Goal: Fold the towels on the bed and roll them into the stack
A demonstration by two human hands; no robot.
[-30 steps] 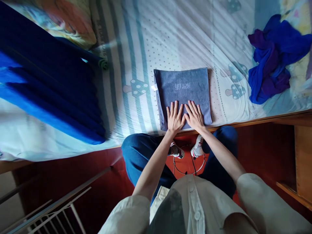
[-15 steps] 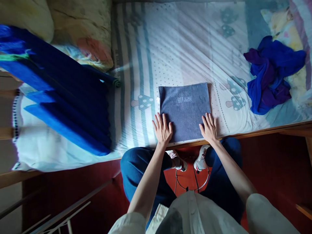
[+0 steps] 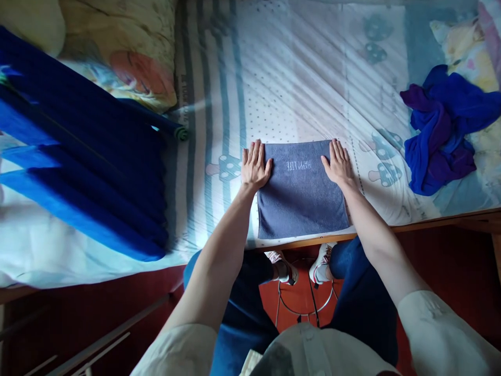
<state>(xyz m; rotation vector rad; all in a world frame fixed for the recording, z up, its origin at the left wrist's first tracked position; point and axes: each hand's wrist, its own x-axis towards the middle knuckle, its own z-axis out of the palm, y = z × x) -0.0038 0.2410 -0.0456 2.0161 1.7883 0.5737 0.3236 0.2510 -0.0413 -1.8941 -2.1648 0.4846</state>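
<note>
A grey-blue cloth (image 3: 303,201) with stitched lettering (image 3: 299,165) is spread flat along the near edge of a bed (image 3: 297,89), its near side set just back from the wooden rim (image 3: 305,243). The cloth's far left corner is covered by the left hand (image 3: 255,169), its far right corner by the right hand (image 3: 340,167). On both hands the fingers (image 3: 256,151) are extended and released, laid over the cloth's sides with nothing grasped.

The step appears to be one of smoothing, best done with even pressure shared between both palms. Creases are better pushed outward to the edges than inward, and a light touch is called for, since the fabric could be dragged askew. The near corners, uncovered by the hands, deserve a pass too, with the near side squared to the bed's edge.

Toward the bed's left end, pleated blue fabric (image 3: 105,156) is draped; near its right end, a crumpled blue and purple garment (image 3: 442,136) is left, well apart from the cloth.
</note>
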